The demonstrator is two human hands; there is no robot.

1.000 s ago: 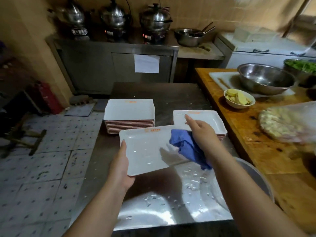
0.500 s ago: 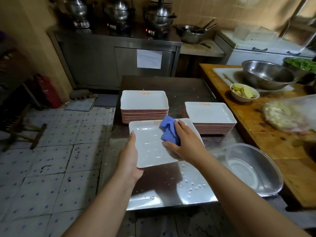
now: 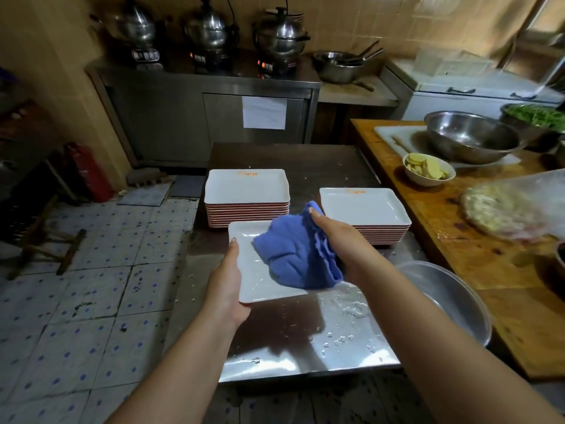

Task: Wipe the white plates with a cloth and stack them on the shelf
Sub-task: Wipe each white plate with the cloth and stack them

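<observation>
My left hand [image 3: 227, 281] grips the left edge of a white rectangular plate [image 3: 255, 283], held above the wet steel table [image 3: 305, 347]. My right hand [image 3: 339, 243] clutches a blue cloth [image 3: 298, 257] that lies spread over the plate's right half and hides that side. Behind the held plate stand two stacks of white plates with red rims: a taller left stack [image 3: 247, 194] and a lower right stack [image 3: 365, 211]. No shelf is visible.
A steel basin [image 3: 452, 301] sits at the table's right edge. The wooden counter [image 3: 489, 264] on the right carries a big steel bowl [image 3: 472, 139], a small bowl of slices [image 3: 428, 169] and wrapped food [image 3: 513, 206]. Pots line the back cabinet [image 3: 208, 117]. Tiled floor lies left.
The cloth moved from the plate's right edge to its far edge, then opened out over the plate's right half. The view shifted so the stacks appear further right.
</observation>
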